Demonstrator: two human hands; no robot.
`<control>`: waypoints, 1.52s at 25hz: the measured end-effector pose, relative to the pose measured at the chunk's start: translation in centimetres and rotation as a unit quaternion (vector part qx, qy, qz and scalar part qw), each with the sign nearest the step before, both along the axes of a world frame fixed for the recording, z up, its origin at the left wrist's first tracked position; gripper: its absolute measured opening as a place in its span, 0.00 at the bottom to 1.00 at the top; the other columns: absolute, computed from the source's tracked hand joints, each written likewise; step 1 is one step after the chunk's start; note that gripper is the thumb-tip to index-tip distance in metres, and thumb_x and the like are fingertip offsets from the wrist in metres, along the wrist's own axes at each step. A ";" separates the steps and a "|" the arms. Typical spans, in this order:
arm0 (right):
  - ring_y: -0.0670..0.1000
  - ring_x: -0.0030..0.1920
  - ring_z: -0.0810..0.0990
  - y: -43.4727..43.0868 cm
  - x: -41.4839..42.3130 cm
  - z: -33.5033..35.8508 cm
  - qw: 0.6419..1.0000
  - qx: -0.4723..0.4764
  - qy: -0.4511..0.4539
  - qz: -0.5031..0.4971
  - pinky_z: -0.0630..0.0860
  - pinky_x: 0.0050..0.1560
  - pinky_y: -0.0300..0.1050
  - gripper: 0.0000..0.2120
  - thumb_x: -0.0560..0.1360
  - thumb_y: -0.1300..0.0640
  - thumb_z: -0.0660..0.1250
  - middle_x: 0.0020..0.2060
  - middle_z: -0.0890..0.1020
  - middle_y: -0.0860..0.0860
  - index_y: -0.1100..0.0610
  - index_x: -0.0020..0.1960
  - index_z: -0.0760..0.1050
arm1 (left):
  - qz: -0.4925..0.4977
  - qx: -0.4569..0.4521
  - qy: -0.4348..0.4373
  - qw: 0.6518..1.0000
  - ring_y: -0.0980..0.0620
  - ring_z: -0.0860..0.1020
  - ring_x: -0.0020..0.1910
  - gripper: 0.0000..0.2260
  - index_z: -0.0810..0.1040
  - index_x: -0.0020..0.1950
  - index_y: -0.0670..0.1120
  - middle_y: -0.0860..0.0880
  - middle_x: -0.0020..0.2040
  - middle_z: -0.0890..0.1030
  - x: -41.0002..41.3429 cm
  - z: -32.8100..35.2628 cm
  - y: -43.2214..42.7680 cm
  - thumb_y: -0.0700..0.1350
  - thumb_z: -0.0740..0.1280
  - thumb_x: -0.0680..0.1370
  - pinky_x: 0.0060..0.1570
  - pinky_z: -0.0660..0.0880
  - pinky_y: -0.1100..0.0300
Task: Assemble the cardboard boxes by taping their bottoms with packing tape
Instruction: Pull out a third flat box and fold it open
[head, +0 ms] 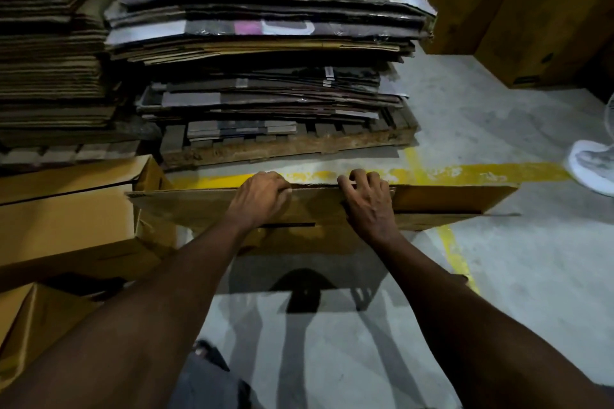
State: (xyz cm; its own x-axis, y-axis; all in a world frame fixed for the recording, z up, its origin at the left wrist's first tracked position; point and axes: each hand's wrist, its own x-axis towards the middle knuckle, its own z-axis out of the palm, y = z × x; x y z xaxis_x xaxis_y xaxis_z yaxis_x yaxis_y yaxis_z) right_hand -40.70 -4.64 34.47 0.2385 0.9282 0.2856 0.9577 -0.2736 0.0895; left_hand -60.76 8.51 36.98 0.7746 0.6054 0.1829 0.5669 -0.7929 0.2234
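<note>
The box [442, 201] is a flattened cardboard piece standing on edge on the floor [498, 259], directly in front of the person. Its long top edge runs left to right, just short of the yellow line [465, 172].

Left hand [260, 197]: grips the top edge of the box left of centre. The fingers are curled over the edge; the fingertips are hidden behind the cardboard.

Right hand [367, 206]: grips the same edge just right of centre. The fingers are spread and hooked over the edge, with the palm against the near face.

The two hands are near each other but apart.

Beyond the line, a wooden pallet [282, 146] carries a tall stack [265, 43] of flat cardboard. Yellow-brown cartons [66, 209] sit at the left, touching the left end of the box. Larger cartons [531, 10] stand at the upper right. A white fan base [591, 166] rests on the floor at the right edge.
</note>
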 end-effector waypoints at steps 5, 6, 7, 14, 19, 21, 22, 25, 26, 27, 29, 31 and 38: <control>0.61 0.46 0.73 -0.8 -0.7 -0.7 0.999 0.005 -0.019 0.035 0.72 0.40 0.53 0.20 0.66 0.63 0.73 0.51 0.75 0.59 0.57 0.57 0.75 | 0.002 -0.014 0.029 0.999 0.47 0.79 0.49 0.10 0.83 0.54 0.46 0.47 0.50 0.83 0.3 0.4 0.3 0.40 0.63 0.77 0.49 0.77 0.53; 0.61 0.45 0.74 -0.6 -0.7 -0.7 0.999 0.008 -0.019 0.032 0.71 0.39 0.53 0.20 0.64 0.63 0.73 0.49 0.76 0.59 0.57 0.55 0.75 | -0.004 -0.006 0.037 0.999 0.48 0.79 0.49 0.10 0.82 0.53 0.46 0.48 0.50 0.82 0.5 0.4 0.2 0.38 0.64 0.77 0.49 0.77 0.54; 0.61 0.43 0.74 -0.4 -0.7 -0.7 0.999 0.008 -0.016 0.028 0.71 0.38 0.52 0.21 0.62 0.63 0.74 0.48 0.77 0.59 0.58 0.54 0.75 | -0.006 0.001 0.047 0.999 0.49 0.79 0.48 0.10 0.82 0.53 0.46 0.48 0.49 0.82 0.8 0.4 0.1 0.37 0.65 0.76 0.48 0.77 0.55; 0.62 0.58 0.76 -0.2 0.1 -1.7 0.998 -0.034 0.031 0.047 0.71 0.63 0.65 0.20 0.66 0.61 0.75 0.54 0.80 0.59 0.58 0.56 0.76 | 0.004 0.013 0.099 0.995 0.48 0.78 0.43 0.04 0.76 0.44 0.46 0.47 0.42 0.79 3.2 0.8 1.6 0.37 0.68 0.74 0.38 0.74 0.54; 0.58 0.53 0.78 0.3 0.3 -0.6 0.995 -0.014 0.084 0.061 0.72 0.56 0.56 0.16 0.72 0.62 0.69 0.49 0.81 0.54 0.55 0.59 0.72 | -0.021 0.005 0.194 0.981 0.45 0.77 0.49 0.16 0.72 0.60 0.50 0.48 0.49 0.79 5.7 1.4 2.9 0.49 0.71 0.75 0.41 0.72 0.54; 0.55 0.48 0.78 0.4 1.3 -0.2 0.993 -0.017 0.098 0.060 0.71 0.51 0.52 0.15 0.76 0.60 0.66 0.45 0.80 0.52 0.52 0.61 0.70 | -0.023 0.027 0.208 0.978 0.48 0.77 0.49 0.08 0.77 0.56 0.50 0.49 0.48 0.79 7.0 1.5 3.2 0.49 0.67 0.77 0.44 0.74 0.54; 0.54 0.46 0.78 0.3 1.8 0.0 0.993 -0.017 0.103 0.062 0.70 0.49 0.52 0.15 0.77 0.59 0.66 0.45 0.80 0.51 0.52 0.62 0.70 | -0.013 0.030 0.202 0.979 0.48 0.77 0.49 0.07 0.78 0.55 0.50 0.49 0.48 0.79 7.5 1.5 3.4 0.48 0.66 0.78 0.45 0.74 0.54; 0.55 0.46 0.78 -0.5 3.2 0.7 0.992 -0.039 0.068 0.098 0.69 0.48 0.51 0.15 0.76 0.57 0.69 0.45 0.82 0.52 0.50 0.62 0.73 | 0.034 0.039 0.197 0.979 0.46 0.78 0.50 0.09 0.78 0.58 0.49 0.46 0.50 0.80 8.3 1.3 3.4 0.46 0.64 0.79 0.44 0.73 0.54; 0.55 0.47 0.78 -0.8 3.4 1.2 0.990 -0.055 0.069 0.111 0.69 0.48 0.51 0.15 0.76 0.57 0.69 0.46 0.82 0.51 0.49 0.61 0.73 | 0.050 0.030 0.196 0.979 0.45 0.79 0.51 0.10 0.78 0.58 0.48 0.45 0.51 0.80 8.3 1.4 3.3 0.45 0.63 0.79 0.46 0.74 0.53; 0.55 0.48 0.78 -1.2 3.5 1.4 0.987 -0.075 0.074 0.118 0.68 0.49 0.52 0.15 0.76 0.57 0.68 0.47 0.81 0.51 0.49 0.61 0.74 | 0.061 0.019 0.193 0.979 0.44 0.79 0.52 0.10 0.78 0.58 0.47 0.44 0.52 0.81 8.3 1.4 3.3 0.44 0.63 0.79 0.47 0.74 0.53; 0.53 0.48 0.78 -2.5 3.7 1.6 0.986 -0.102 0.064 0.118 0.67 0.48 0.51 0.14 0.76 0.57 0.68 0.46 0.81 0.49 0.48 0.60 0.74 | 0.080 0.005 0.185 0.979 0.42 0.79 0.51 0.08 0.79 0.54 0.45 0.42 0.51 0.81 8.2 1.5 3.6 0.42 0.62 0.78 0.46 0.75 0.52; 0.52 0.45 0.78 -4.2 4.4 1.5 0.988 -0.105 0.052 0.103 0.64 0.46 0.49 0.12 0.75 0.57 0.69 0.44 0.80 0.48 0.48 0.58 0.75 | 0.099 0.011 0.186 0.977 0.42 0.80 0.49 0.06 0.79 0.50 0.43 0.42 0.47 0.80 8.0 1.6 4.1 0.40 0.62 0.78 0.44 0.75 0.53; 0.53 0.53 0.77 -9.9 8.3 1.2 0.981 -0.179 0.059 0.053 0.67 0.54 0.51 0.12 0.78 0.55 0.63 0.50 0.79 0.49 0.47 0.61 0.72 | 0.106 -0.001 0.174 0.979 0.43 0.80 0.48 0.10 0.76 0.57 0.47 0.43 0.47 0.80 7.5 0.2 6.0 0.39 0.60 0.79 0.48 0.79 0.49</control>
